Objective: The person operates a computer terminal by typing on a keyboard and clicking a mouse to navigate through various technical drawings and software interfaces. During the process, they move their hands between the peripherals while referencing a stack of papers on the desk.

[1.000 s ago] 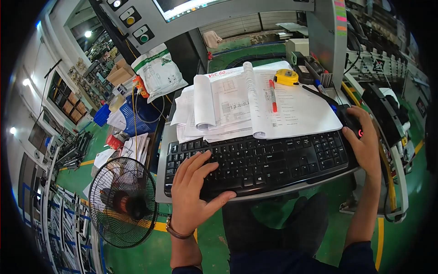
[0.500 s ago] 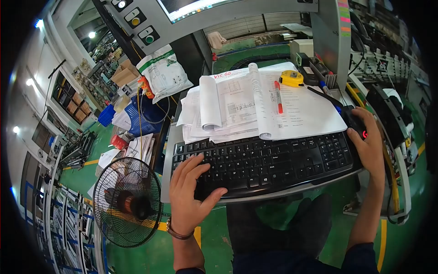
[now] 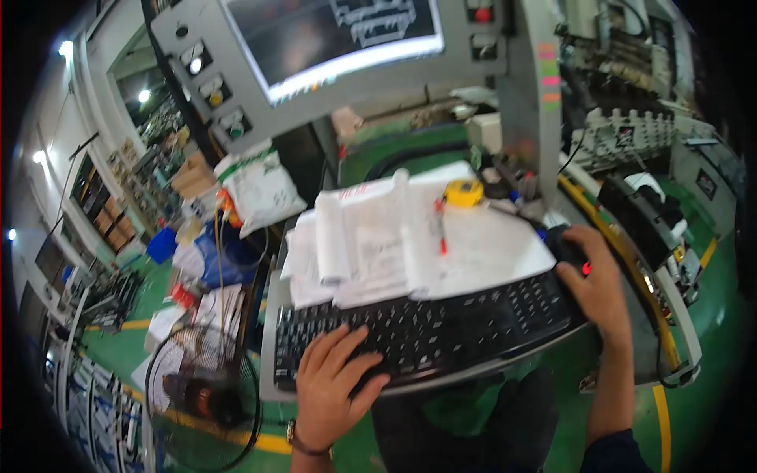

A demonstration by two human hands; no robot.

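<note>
My left hand [image 3: 335,386] rests over the left part of a black keyboard [image 3: 441,323], fingers spread across the keys and a watch or bracelet on the wrist. At the keyboard's right end, my right hand [image 3: 597,284] is curved over a dark computer mouse [image 3: 569,251] with a red light on its side. Behind the keys lie stacked printed sheets [image 3: 371,256] with curled pages, overlapping the keyboard's back edge. A red marker [image 3: 441,229] and a yellow tape measure [image 3: 464,192] lie on the papers. Motion blurs the view somewhat.
Above the papers, a monitor [image 3: 315,47] in a grey panel with buttons displays a line drawing on a dark screen. A black fan [image 3: 203,398] stands at left, below a white plastic bag [image 3: 260,189]. A metal frame [image 3: 678,331] with cables is at right.
The view has tilted upward, bringing more of the monitor and its drawing into sight. My left thumb has come closer to its fingers over the keys. My right hand stays on the mouse.
</note>
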